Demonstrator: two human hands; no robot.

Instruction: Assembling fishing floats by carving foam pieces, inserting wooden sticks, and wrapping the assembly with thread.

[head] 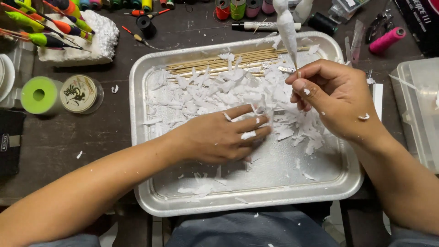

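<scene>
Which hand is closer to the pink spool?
The right hand. It is raised over the tray's right side, below-left of the pink spool. The left hand lies mid-tray on white shavings, much farther away.

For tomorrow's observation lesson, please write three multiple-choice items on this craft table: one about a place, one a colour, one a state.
1. Where do the thin wooden sticks lie?
A. at the far side of the metal tray
B. on the floor
C. in the plastic box

2. What colour are the shavings?
A. white
B. red
C. black

3. What is the right hand doing?
A. resting flat
B. pinching a white carved piece
C. holding scissors

Answers: 1 A, they line the tray's top edge; 2 A, every flake is white; 3 B, fingertips grip its thin stem.
</scene>
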